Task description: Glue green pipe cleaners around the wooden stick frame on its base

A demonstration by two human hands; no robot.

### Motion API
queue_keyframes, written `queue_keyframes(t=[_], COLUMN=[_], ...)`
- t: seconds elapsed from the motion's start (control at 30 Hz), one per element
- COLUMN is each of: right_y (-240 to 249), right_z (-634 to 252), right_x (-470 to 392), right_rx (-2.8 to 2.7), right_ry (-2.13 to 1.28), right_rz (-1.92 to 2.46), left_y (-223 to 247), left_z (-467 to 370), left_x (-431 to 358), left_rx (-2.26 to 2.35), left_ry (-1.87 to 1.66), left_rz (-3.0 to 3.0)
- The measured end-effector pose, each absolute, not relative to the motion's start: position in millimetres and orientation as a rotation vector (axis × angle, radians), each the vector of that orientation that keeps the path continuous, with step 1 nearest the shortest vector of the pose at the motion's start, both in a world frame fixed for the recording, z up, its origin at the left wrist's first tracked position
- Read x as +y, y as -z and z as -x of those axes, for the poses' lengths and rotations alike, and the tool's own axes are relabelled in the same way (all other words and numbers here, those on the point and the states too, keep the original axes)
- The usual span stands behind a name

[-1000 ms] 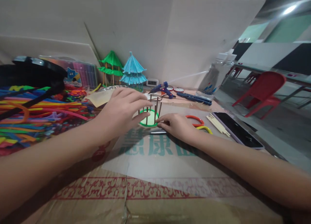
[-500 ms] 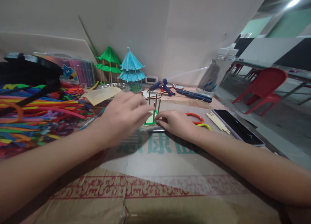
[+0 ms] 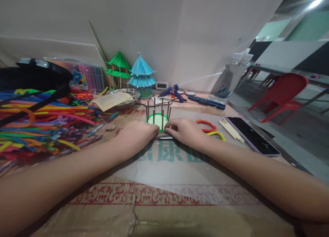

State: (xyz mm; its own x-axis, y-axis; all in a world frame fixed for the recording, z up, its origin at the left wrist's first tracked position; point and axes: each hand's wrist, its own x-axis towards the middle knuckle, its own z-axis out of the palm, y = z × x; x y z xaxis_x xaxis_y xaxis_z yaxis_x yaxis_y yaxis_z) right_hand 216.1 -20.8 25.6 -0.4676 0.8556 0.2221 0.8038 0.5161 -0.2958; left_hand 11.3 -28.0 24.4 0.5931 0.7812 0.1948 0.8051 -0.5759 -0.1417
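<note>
As the right hand [image 3: 187, 130] pinches the green ring [image 3: 161, 131], the left hand [image 3: 137, 135], bunched together, touches it.

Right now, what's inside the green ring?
A pale disc shows inside the green ring, with brown sticks standing around it. The left hand and right hand cover parts of the near rim; what's behind them is hidden.

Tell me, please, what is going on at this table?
A person's left hand and right hand are close together at the near edge of a small, green-rimmed round base; whether they grip it is hard to tell. Thin brown sticks stand up from it. Farther back are a green model and a blue model with tiered roofs, and a blue glue gun.
</note>
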Motion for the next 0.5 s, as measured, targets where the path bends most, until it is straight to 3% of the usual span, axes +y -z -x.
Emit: queue_keyframes(t=[0.5], right_y=[-22.9], right_z=[-212.6], right_x=[-18.2], right_rx=[-2.396], right_ry=[-0.147], right_rz=[1.444], left_y=[-12.4], left_z=[-16.3], left_x=[-21.0], left_rx=[-1.410], left_ry=[0.446], left_rz=[2.620])
